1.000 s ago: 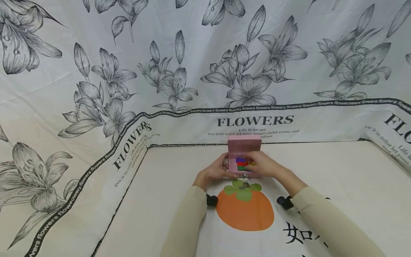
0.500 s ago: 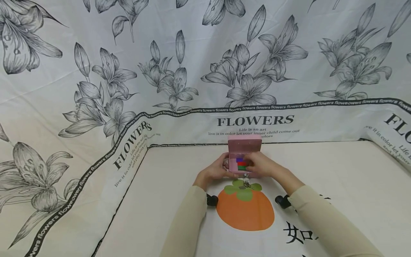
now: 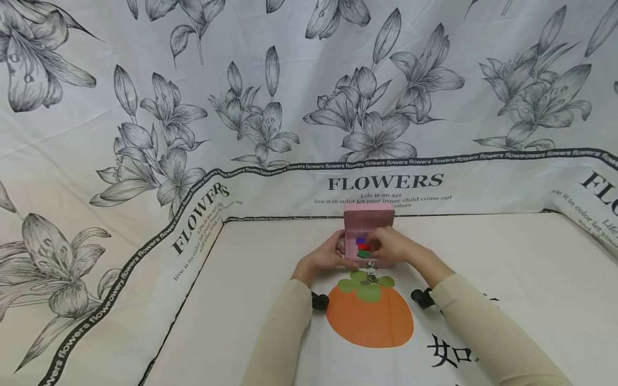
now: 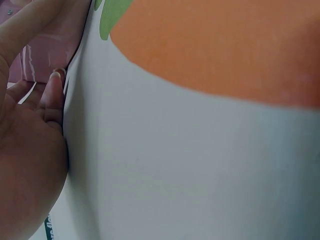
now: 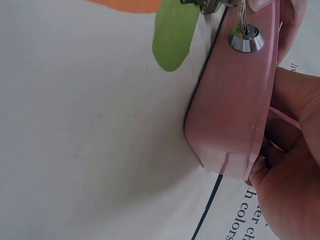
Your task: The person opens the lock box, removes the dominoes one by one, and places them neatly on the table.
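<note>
A small pink lockable box [image 3: 369, 262] stands at the far side of the table with its lid [image 3: 369, 219] raised. Inside it lie a blue piece [image 3: 361, 240], a red piece [image 3: 363, 247] and a green piece [image 3: 364, 254] that sits slightly tilted. My left hand [image 3: 325, 254] holds the box by its left side, thumb along the front. My right hand [image 3: 393, 246] reaches into the box from the right, its fingertips at the coloured pieces. Whether they pinch one is hidden. In the right wrist view a key sits in the round lock [image 5: 246, 39] on the box's front.
Keys [image 3: 371, 276] hang from the lock onto the cloth. The white tablecloth bears an orange persimmon print [image 3: 370, 316] and black characters [image 3: 450, 351]. Close behind the box rises a flower-printed curtain [image 3: 270, 193].
My right hand has shifted slightly left and its forearm has swung inward. A yellow patch seen under it earlier is out of sight. The green piece has tilted. The left hand stays put.
</note>
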